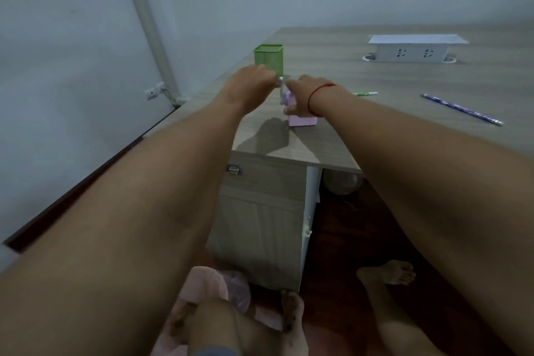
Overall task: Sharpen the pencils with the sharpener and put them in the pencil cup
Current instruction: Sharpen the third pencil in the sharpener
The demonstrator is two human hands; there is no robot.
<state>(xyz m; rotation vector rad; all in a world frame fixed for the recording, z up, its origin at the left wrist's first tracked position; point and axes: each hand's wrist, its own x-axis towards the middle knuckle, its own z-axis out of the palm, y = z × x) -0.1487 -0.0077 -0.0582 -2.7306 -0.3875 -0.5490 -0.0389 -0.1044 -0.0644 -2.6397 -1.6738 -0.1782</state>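
Left hand (254,81) has its fingers bunched tight, pinching a thin grey piece (281,87) that stands up at the sharpener's top. It's too blurred to say if it's a pencil or the clamp. Right hand (303,95), red string (318,95) on the wrist, curls over the lilac sharpener (302,120), thumb down its near side, pinning it to the desk (375,72) near the front edge. Green mesh pencil cup (268,56) stands just behind the hands, w/ nothing showing above its rim. A blue pencil (462,110) and a green pen or pencil (365,93) lie well off to the right. Risk imo: the sharpener looks light & sits by the edge, so a hard tug could skid it off or knock the cup.
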